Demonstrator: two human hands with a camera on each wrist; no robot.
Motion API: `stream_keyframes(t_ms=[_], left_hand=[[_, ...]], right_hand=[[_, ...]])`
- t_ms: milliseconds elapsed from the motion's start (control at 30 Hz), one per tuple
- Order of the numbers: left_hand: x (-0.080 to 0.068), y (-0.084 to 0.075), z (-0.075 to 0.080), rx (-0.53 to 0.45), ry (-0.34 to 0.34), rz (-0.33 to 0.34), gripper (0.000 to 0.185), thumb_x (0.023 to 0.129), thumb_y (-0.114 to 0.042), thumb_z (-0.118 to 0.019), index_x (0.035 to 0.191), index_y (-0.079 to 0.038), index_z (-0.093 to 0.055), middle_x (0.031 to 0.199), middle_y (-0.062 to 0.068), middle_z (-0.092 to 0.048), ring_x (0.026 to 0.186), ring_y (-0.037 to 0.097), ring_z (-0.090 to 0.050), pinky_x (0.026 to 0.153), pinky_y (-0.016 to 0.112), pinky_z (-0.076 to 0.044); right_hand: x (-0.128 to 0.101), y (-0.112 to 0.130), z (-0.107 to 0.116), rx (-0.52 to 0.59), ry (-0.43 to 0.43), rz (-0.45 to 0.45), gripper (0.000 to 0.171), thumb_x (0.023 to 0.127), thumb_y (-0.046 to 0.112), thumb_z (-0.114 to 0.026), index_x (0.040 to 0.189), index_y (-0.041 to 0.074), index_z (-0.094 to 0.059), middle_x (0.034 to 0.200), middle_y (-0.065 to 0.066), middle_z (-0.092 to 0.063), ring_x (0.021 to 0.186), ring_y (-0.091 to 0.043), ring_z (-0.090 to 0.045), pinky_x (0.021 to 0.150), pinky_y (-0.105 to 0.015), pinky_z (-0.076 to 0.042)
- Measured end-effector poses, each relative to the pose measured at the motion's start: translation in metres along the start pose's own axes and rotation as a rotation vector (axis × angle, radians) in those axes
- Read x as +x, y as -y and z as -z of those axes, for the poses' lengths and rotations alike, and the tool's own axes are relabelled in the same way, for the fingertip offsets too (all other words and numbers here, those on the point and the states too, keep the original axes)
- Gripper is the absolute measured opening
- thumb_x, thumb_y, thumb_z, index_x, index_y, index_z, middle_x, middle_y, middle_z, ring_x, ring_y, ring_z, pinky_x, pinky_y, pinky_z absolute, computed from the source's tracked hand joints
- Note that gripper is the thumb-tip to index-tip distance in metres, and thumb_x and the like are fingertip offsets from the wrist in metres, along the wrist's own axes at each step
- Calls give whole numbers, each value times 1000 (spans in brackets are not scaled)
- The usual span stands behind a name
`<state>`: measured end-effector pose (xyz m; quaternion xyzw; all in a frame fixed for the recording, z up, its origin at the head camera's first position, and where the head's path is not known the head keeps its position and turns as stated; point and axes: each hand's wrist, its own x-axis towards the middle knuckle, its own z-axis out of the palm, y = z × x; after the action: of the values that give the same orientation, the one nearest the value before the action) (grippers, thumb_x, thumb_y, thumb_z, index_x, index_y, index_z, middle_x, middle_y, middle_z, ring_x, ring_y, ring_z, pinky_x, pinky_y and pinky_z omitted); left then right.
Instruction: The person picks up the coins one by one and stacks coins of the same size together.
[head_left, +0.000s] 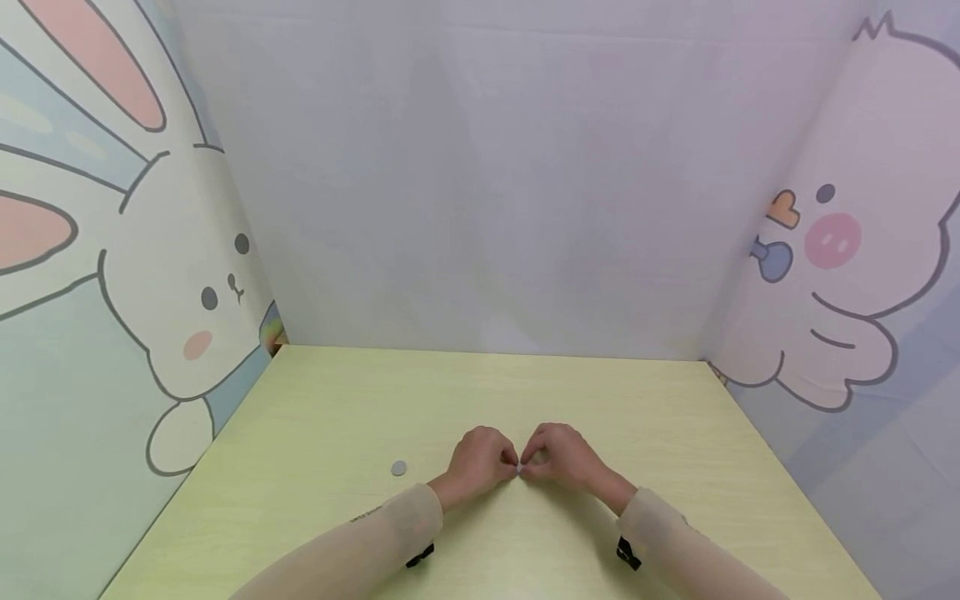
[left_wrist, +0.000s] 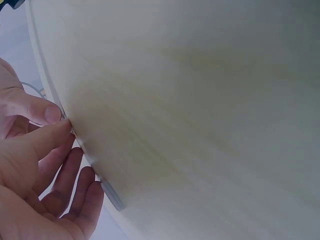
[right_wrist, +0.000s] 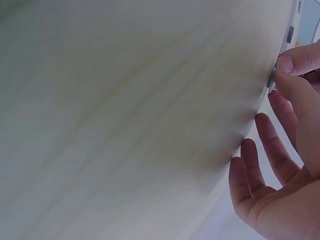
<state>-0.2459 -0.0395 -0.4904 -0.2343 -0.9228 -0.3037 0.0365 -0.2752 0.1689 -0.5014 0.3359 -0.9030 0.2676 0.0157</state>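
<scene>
A tiny pale piece is pinched between both hands, left hand and right hand; uneven pull likely drops it near the grey disc.

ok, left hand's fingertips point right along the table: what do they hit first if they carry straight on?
Almost at once the right hand: the left hand meets it fingertip to fingertip around a small pale piece pinched between them. The grey disc lies on the table behind, to the left.
</scene>
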Motion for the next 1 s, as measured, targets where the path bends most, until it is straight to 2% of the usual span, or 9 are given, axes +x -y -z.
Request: stream_keyframes(t_ms=[333, 533, 767, 1000], left_hand=[[0, -1, 1, 1, -6, -5, 7, 85, -10, -87, 80, -16, -85, 79, -10, -77, 83, 7, -68, 78, 27, -54], [-1, -2, 0, 4, -13, -11, 7, 85, -12, -88, 80, -15, -85, 77, -11, -75, 80, 6, -66, 75, 25, -52], [0, -1, -1, -22, -10, 0, 8, 85, -14, -90, 79, -15, -85, 74, -13, -74, 79, 6, -65, 74, 25, -50], [-1, 0, 0, -28, 2, 2, 6, 86, -13, -89, 81, -14, -85, 75, -13, -75, 80, 6, -66, 76, 25, -50]], right_hand=[[-2, -1, 0, 10, -14, 9, 6, 86, 20, -91, 89, 20, -85, 89, 10, -75, 90, -15, -69, 84, -33, -54], [-7, -4, 3, 20, -29, 31, 8, 85, 15, -91, 91, 17, -85, 91, 6, -76, 89, -17, -69, 82, -33, -55], [-12, -6, 4, 49, -36, -52, 10, 84, 11, -90, 89, 19, -86, 91, 10, -73, 90, -13, -66, 84, -32, -52], [-14, -2, 4, 64, -60, -92, 11, 84, 9, -90, 86, 18, -85, 89, 9, -71, 90, -18, -66, 84, -33, -50]])
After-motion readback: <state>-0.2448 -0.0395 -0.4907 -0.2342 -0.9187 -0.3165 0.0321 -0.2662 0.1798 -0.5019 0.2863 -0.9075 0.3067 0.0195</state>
